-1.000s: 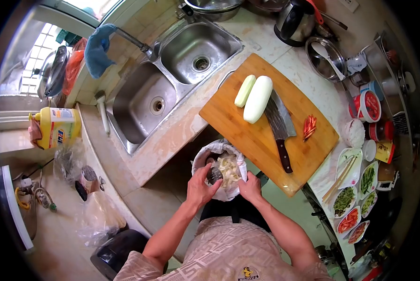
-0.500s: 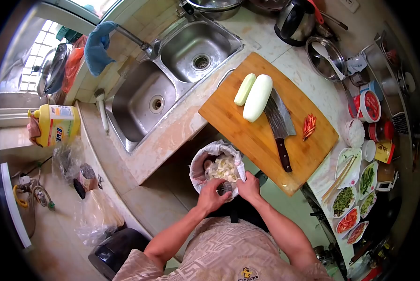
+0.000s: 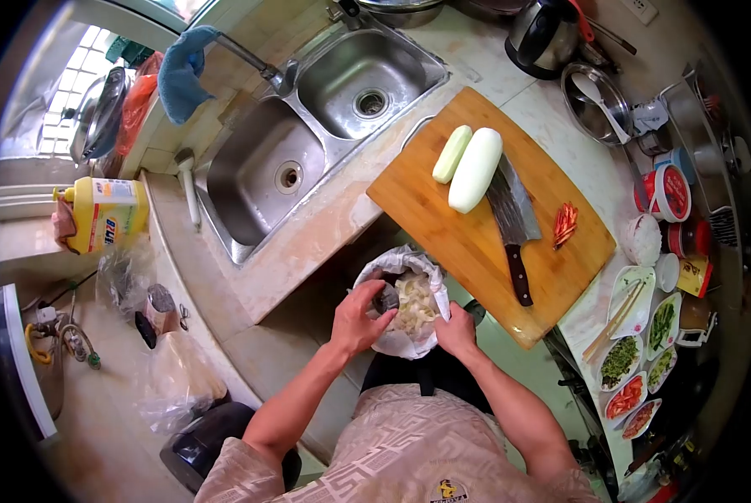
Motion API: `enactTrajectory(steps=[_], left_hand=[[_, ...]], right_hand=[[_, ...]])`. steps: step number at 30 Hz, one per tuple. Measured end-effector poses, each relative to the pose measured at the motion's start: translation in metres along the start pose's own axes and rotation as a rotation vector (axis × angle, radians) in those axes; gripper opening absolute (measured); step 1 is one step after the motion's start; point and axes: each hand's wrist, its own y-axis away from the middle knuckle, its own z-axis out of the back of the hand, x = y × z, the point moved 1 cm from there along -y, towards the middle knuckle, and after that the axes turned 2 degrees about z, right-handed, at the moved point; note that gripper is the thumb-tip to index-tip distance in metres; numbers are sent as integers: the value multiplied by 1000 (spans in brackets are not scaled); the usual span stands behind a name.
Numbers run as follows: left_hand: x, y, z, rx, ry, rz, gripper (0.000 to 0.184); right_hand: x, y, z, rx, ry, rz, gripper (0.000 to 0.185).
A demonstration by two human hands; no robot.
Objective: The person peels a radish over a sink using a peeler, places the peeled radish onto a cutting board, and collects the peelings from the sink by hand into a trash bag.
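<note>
A bin lined with a white plastic bag stands close in front of my body, with pale peelings inside. My left hand is curled over the bin's left side, fingers round a small round grey thing whose kind I cannot make out. At the right rim, my right hand pinches the bag's edge. Beyond it lies a wooden cutting board bearing a cleaver, a large peeled pale vegetable, a smaller pale green piece and a little pile of cut red pepper.
A double steel sink is at the upper left. Small dishes of chopped ingredients and chopsticks line the right counter. A kettle stands at the back; a yellow bottle and plastic bags are at left.
My left hand has moved up and left across the bin with the round grey thing, uncovering more peelings. My right hand stays on the bag's rim. The whole view has shifted slightly.
</note>
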Motion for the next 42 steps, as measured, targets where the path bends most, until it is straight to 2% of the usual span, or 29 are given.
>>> enactTrajectory(steps=[1, 4, 5, 8, 9, 12, 13, 17, 20, 21, 22, 24, 28, 32, 35, 36, 38, 41, 42], left_hand=[[2, 2, -1, -7, -49, -43, 51], [37, 19, -13, 327, -360, -125, 56], [59, 32, -22, 460, -364, -189, 58], [29, 13, -5, 195, -298, -277, 62], [15, 5, 0, 49, -285, -326, 68], [36, 19, -8, 458, -464, -95, 74], [38, 21, -5, 487, -457, -85, 81], [17, 6, 10, 37, -27, -171, 88], [15, -7, 28, 56, 344, 141, 89], [25, -11, 29, 92, 676, 261, 85], [32, -13, 31, 93, 933, 261, 81], [43, -22, 42, 62, 1026, 228, 78], [41, -55, 63, 168, 1208, 166, 79], [67, -87, 84, 143, 1079, -31, 73], [85, -111, 116, -64, 1164, 16, 61], [110, -122, 127, -146, 1120, -8, 51], [161, -144, 154, -269, 1061, 196, 46], [267, -183, 167, -448, 434, 398, 38], [281, -194, 168, -442, 291, 418, 37]], right_hand=[[1, 1, 0, -14, 5, 12, 21], [-5, 1, -1, -19, -9, 7, 21], [-7, 1, 0, -12, -17, 4, 21], [-6, 2, -3, -46, 33, 96, 21], [-2, 3, 0, -16, 23, 35, 21], [4, 0, 4, -14, -60, 26, 20], [3, 0, -1, -34, -2, 67, 20], [-6, 3, -2, 6, 33, 47, 22], [-8, -7, -4, -1, 26, 44, 23], [-6, -9, -2, 8, 36, 30, 23], [-5, -10, 0, 17, 49, 15, 23], [-5, -12, -1, 29, 48, 10, 24], [-7, -17, 2, 42, 83, -20, 26], [-7, -28, -4, 53, 91, -48, 31], [0, -33, -5, 57, 100, -81, 32], [1, -33, -5, 54, 101, -91, 32], [0, -34, -9, 41, 102, -103, 31], [-4, -35, -16, 10, 98, -134, 29], [-5, -36, -19, 8, 99, -156, 28]])
